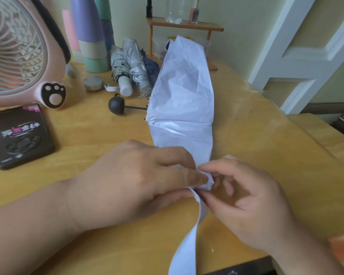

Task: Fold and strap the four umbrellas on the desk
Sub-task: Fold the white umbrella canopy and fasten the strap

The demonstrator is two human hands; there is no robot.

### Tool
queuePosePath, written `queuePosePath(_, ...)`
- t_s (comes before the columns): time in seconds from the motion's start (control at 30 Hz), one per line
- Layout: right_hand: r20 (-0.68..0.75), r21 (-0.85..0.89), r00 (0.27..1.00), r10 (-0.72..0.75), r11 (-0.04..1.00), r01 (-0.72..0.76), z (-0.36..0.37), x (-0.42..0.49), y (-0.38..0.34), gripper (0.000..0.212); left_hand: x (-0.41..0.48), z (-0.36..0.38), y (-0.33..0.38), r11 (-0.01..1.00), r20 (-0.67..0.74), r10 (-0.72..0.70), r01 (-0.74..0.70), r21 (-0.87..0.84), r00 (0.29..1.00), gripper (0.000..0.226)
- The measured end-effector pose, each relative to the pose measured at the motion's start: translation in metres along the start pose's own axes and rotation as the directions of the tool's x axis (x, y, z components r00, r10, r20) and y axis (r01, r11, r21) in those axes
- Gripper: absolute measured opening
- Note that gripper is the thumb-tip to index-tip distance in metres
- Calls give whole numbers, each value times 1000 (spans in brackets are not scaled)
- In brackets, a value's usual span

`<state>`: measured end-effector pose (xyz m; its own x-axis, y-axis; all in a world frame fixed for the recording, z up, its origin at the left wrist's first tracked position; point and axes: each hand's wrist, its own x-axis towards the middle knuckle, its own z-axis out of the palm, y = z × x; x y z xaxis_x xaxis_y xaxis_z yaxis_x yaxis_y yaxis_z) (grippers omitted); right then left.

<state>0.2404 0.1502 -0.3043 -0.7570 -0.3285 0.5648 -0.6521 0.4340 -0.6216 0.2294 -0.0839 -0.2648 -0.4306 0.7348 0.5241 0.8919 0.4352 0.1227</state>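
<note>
A pale lilac umbrella [184, 92] lies loose along the middle of the desk, its round black handle [116, 105] sticking out to the left. My left hand [139, 181] pinches the near end of its canopy. My right hand [244, 197] pinches the same bunched fabric from the right, where a lilac strap [187, 247] trails toward me. At the back lie three folded umbrellas: a patterned grey one [118, 70], a silver one [135, 64] and a navy one [150, 66].
A pink desk fan [18, 52] stands at the left with a black phone [21, 133] in front of it. Pastel bottles [89, 34] and a small wooden shelf [187, 26] stand at the back. A white door [306, 46] is at the right.
</note>
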Motion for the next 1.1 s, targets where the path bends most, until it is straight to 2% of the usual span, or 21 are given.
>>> queuePosePath(0.07, 30, -22, 1000, -6, 1000, 6, 0, -1, 1, 31, -2, -1, -1, 998, 51, -30, 33, -56, 998, 21)
queuePosePath(0.13, 60, -15, 998, -1, 1000, 2, 0, 0, 1, 32, -3, 0, -3, 998, 77, -45, 48, -42, 996, 20)
queuePosePath(0.3, 174, -21, 985, 0, 1000, 4, -2, 4, -7, 27, -2, 10, -3, 919, 8, -297, 288, -270, 955, 16)
queuePosePath(0.37, 178, 9, 983, 33, 999, -35, -2, 6, -7, 17, -1, 15, -2, 864, -1, -421, 401, -305, 907, 15)
queuePosePath(0.43, 170, 73, 984, 45, 996, -58, -2, 7, -6, 4, 0, 18, 0, 823, 26, -474, 454, -341, 880, 15)
queuePosePath(0.57, 168, 127, 985, 38, 990, -60, -2, 9, -5, 15, -5, 16, -2, 809, 85, -432, 428, -403, 898, 8)
queuePosePath(0.63, 174, 137, 984, 23, 989, -48, -1, 8, -5, 17, -8, 12, -6, 825, 152, -341, 373, -425, 928, 5)
queuePosePath(0.73, 178, 94, 984, -15, 996, -1, -2, 5, -1, 14, -14, 4, -12, 915, 274, -190, 271, -298, 943, 10)
queuePosePath(0.9, 171, -42, 985, 3, 999, 4, -3, -1, -1, 25, -16, -5, -15, 945, 324, -150, 232, -231, 934, 8)
queuePosePath(1.0, 191, -20, 981, 33, 999, -29, -2, -2, 2, 23, -14, -7, -12, 953, 325, -138, 215, -215, 936, 6)
queuePosePath(1.1, 230, 40, 971, 60, 997, -71, -5, -4, 3, 24, -13, -11, -9, 937, 309, -171, 252, -244, 936, 15)
